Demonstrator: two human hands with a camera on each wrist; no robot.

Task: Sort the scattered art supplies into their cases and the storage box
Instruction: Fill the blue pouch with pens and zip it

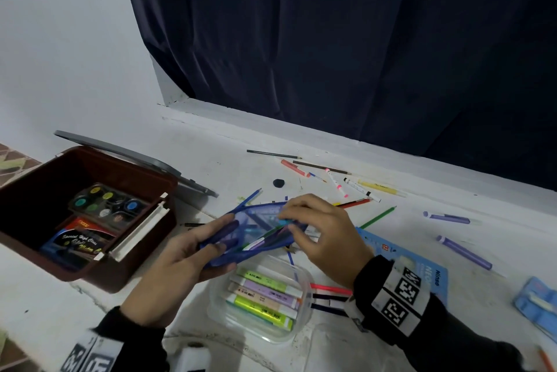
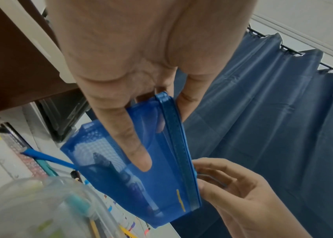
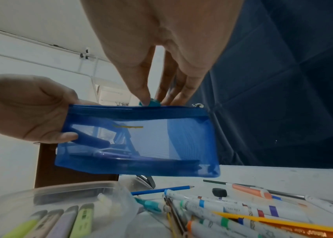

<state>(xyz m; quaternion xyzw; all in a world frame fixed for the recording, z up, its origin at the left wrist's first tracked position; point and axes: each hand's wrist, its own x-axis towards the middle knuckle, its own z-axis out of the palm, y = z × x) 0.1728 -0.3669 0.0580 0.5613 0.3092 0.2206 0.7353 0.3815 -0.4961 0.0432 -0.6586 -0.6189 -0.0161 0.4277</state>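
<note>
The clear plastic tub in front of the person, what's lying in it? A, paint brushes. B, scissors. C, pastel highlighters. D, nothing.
C: the clear plastic tub holds pastel highlighters lying side by side, green, lilac and peach.

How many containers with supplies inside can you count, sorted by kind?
brown box: 1
clear tub: 1
blue mesh pouch: 1
Total: 3

White ledge (image 1: 229, 142) with scattered pens (image 1: 358, 188)
</note>
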